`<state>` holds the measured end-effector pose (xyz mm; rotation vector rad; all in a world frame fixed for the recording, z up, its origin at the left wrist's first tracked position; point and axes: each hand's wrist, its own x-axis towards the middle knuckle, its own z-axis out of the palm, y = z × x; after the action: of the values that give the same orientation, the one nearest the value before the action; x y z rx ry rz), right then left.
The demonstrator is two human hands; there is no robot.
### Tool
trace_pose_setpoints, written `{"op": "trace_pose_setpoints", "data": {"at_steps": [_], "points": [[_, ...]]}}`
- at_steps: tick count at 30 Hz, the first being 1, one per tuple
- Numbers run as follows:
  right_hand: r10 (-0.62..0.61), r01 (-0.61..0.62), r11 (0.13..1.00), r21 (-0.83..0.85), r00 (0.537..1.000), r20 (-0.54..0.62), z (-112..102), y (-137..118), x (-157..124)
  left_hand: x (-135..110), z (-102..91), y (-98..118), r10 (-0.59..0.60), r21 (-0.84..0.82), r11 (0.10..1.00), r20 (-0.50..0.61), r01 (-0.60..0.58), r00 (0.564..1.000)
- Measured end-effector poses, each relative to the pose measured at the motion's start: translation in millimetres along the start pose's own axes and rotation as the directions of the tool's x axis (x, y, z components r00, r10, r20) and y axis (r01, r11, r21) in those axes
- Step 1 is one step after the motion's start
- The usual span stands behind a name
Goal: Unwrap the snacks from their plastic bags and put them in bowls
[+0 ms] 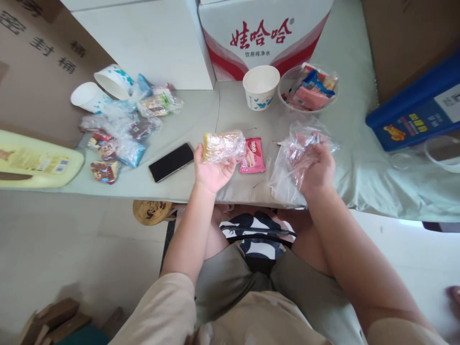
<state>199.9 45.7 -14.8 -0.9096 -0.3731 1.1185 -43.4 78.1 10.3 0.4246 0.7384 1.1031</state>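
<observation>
My left hand [215, 170] is closed around a yellowish snack in a clear wrapper [224, 146], raised over the table's front part. Crumpled clear plastic bags [287, 167] are gripped in my right hand [318, 165], part of them trailing onto the cloth. Between the two hands a pink snack packet [252, 155] lies flat. Left of my left hand rests a black phone [171, 162]. Beyond the hands stand a white paper cup [261, 87] and a clear plastic bowl [283, 93] with several snack packets [311, 93] in it.
Two paper cups [89, 97] lie tipped at the left, beside a pile of wrapped snacks [118, 129]. A yellow jug [39, 160] is at the left edge. White boxes [266, 38] line the back. A blue container [417, 105] and a clear plastic cup [445, 155] are at the right.
</observation>
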Motion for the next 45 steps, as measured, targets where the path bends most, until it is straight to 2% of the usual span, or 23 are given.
{"op": "trace_pose_setpoints", "data": {"at_steps": [6,10,12,15,17,18,20,22,23,26,29,30,31,33,34,36,38,41,45], "points": [[-0.010,0.010,1.000,0.011,1.000,0.024,-2,-1,-3,-4,2.3,-1,0.013,0.072,0.997,0.056,-0.017,0.998],[-0.022,0.023,1.000,-0.013,0.998,0.065,-3,-2,-3,-9,5.2,0,-0.065,0.136,0.990,0.167,0.042,0.984],[-0.021,0.022,1.000,-0.015,0.997,0.075,-2,-2,-4,-9,6.1,-1,-0.069,0.160,0.986,0.188,0.039,0.980],[-0.017,0.017,1.000,-0.003,0.997,0.081,-1,-4,-5,-1,1.5,-3,0.045,0.220,0.972,0.144,-0.077,0.988],[-0.013,0.013,1.000,0.000,0.996,0.088,-1,-4,-5,8,-7.1,-2,0.210,0.336,0.914,0.089,-0.228,0.974],[-0.011,0.011,1.000,0.000,0.996,0.090,-2,-4,-5,12,-13.0,-1,0.321,0.431,0.846,0.058,-0.314,0.945],[-0.013,0.013,1.000,-0.001,0.995,0.096,-3,-5,-4,21,-26.4,2,0.543,0.665,0.613,0.039,-0.428,0.839],[-0.019,0.019,1.000,-0.002,0.995,0.097,-4,-5,-4,27,-39.1,5,0.666,0.855,0.331,0.088,-0.399,0.741],[-0.021,0.021,1.000,-0.003,0.995,0.097,-4,-5,-4,28,-44.0,5,0.683,0.913,0.211,0.117,-0.349,0.721],[-0.017,0.018,1.000,-0.012,0.995,0.100,-5,-5,-4,27,-48.6,4,0.691,0.985,-0.043,0.152,-0.170,0.707],[-0.015,0.019,0.999,-0.038,0.994,0.104,-5,-5,-4,22,-36.6,-3,0.746,0.978,-0.210,0.175,-0.022,0.643],[-0.017,0.023,0.998,-0.052,0.994,0.104,-5,-5,-4,19,-30.1,-7,0.733,0.967,-0.255,0.211,-0.027,0.646],[-0.019,0.027,0.997,-0.072,0.994,0.106,-5,-4,-4,17,-23.1,-12,0.687,0.951,-0.301,0.269,-0.074,0.675],[-0.030,0.045,0.989,-0.142,0.993,0.111,-6,-3,-4,12,-10.4,-23,0.498,0.896,-0.371,0.415,-0.246,0.761],[-0.038,0.060,0.979,-0.193,0.993,0.115,-6,-2,-5,10,-5.6,-29,0.383,0.864,-0.386,0.470,-0.324,0.795],[-0.055,0.089,0.949,-0.301,0.991,0.120,-6,0,-7,9,-0.5,-38,0.198,0.829,-0.389,0.500,-0.401,0.843],[-0.057,0.097,0.922,-0.374,0.991,0.118,-6,2,-9,11,-0.9,-42,0.115,0.841,-0.365,0.467,-0.400,0.877],[-0.041,0.078,0.914,-0.397,0.994,0.103,-6,4,-12,18,-6.4,-39,0.130,0.885,-0.235,0.439,-0.402,0.889],[-0.032,0.060,0.928,-0.368,0.996,0.081,-5,3,-11,28,-11.0,-30,0.345,0.891,0.089,0.391,-0.445,0.853]]}}
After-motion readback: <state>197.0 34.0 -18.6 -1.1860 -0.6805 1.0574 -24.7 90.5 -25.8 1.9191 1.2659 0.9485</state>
